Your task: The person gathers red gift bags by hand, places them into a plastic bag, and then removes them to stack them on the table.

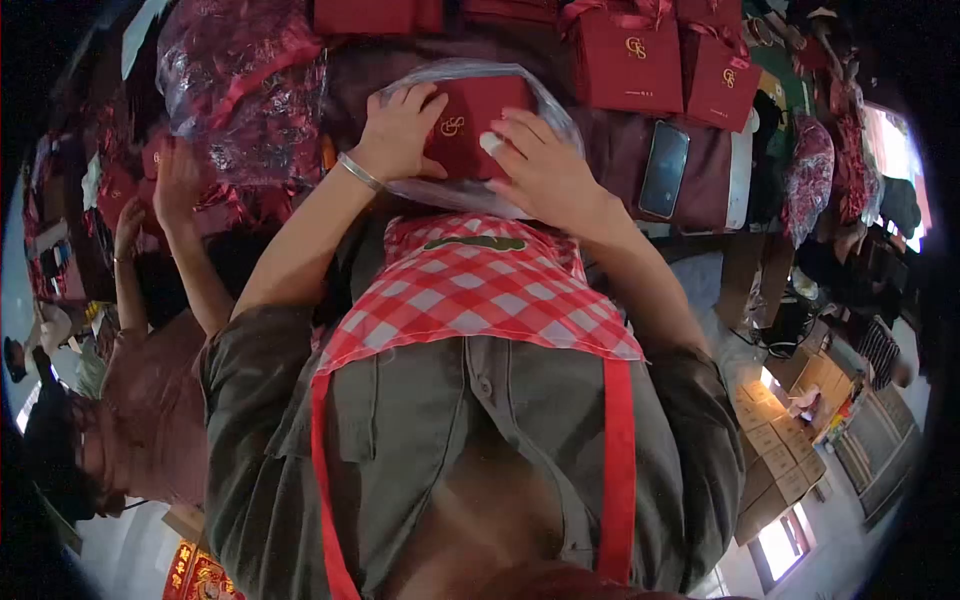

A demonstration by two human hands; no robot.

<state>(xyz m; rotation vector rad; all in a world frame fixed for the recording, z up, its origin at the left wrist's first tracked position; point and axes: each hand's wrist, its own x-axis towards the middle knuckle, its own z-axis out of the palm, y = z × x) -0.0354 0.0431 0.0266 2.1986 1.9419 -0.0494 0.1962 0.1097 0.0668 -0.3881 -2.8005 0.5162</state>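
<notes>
Over a flat, dark-red rectangular packet with gold lettering, lying in crumpled clear plastic film, the left hand splays at one side; the right hand curls loosely opposite. Whether either grip pinches film, I cannot tell. Step in hand, as judged: adjusting packet within film. Next move calls for keeping edges square. Beyond, the dark-covered bench carries a black-screened rectangular phone and dark-red ribboned bags.

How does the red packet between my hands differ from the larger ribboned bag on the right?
The packet sits in clear plastic; the ribboned bag lies outside it. Your left hand and right hand are at the packet; neither touches the ribboned bag. Both are red with a gold logo.
</notes>
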